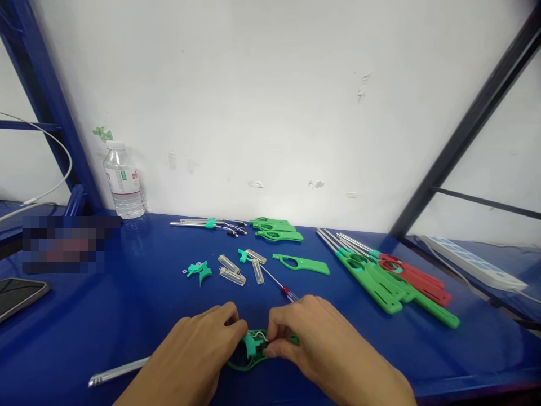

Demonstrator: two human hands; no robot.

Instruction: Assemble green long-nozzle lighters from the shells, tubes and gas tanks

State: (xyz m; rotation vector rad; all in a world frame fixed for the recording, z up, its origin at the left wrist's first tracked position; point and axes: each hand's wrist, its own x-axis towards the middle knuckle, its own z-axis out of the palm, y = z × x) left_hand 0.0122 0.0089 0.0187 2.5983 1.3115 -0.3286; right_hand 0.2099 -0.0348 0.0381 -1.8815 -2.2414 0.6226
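In front of me lies an open green lighter shell (pixel 240 367), with a teal trigger (pixel 250 345) and a thin pale wire (pixel 261 334) inside. My left hand (pixel 196 344) is closed on the shell's left side by the trigger, its fingertips partly hidden. With thumb and fingers my right hand (pixel 316 338) pinches a small black part (pixel 264 345) inside the shell. A long metal lighter tube (pixel 118 372) sticks out left from under my left forearm. Beyond my right hand, a screwdriver (pixel 289 292) lies on the table, its handle partly covered by that hand.
Clear fuel tanks (pixel 232 276), teal triggers (pixel 203 273) and a green shell half (pixel 304 264) lie mid-table. Metal tubes (pixel 192 224) and more shells (pixel 279 235) lie behind. Green lighters (pixel 372 285) and red lighters (pixel 422 279) are right; a bottle (pixel 124 183) and phone (pixel 19 296) left.
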